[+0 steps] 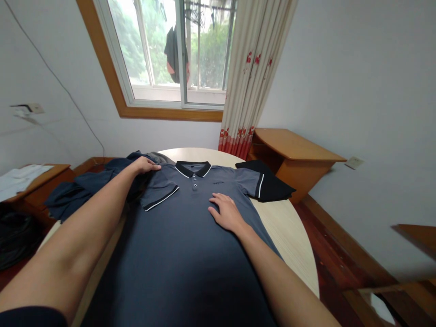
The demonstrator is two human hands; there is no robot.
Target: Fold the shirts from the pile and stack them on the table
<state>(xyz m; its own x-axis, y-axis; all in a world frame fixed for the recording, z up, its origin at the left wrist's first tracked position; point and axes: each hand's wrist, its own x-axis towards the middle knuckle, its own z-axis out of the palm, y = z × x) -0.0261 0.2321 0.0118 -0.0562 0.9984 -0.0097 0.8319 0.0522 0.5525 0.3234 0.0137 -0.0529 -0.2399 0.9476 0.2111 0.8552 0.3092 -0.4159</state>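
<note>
A dark grey polo shirt (pixel 190 227) lies spread front side up, its black collar with white trim at the far end and its hem towards me. My left hand (pixel 145 165) is at the shirt's left shoulder, fingers closed on the fabric's edge; part of the grip is hidden. Below it the left sleeve (pixel 160 193) angles down over the side. On the chest, under the small lettering, rests my right hand (pixel 225 211), palm down with fingers spread. The right sleeve (pixel 254 181) extends outward over a folded black garment (pixel 277 184).
The shirt is on a round pale table (pixel 298 240). Dark crumpled clothes (pixel 81 184) are heaped at its left edge. Behind stand a wooden desk (pixel 293 145), a patterned curtain (pixel 252 68) and a window (pixel 204 54). A dark bag (pixel 17 236) sits at far left.
</note>
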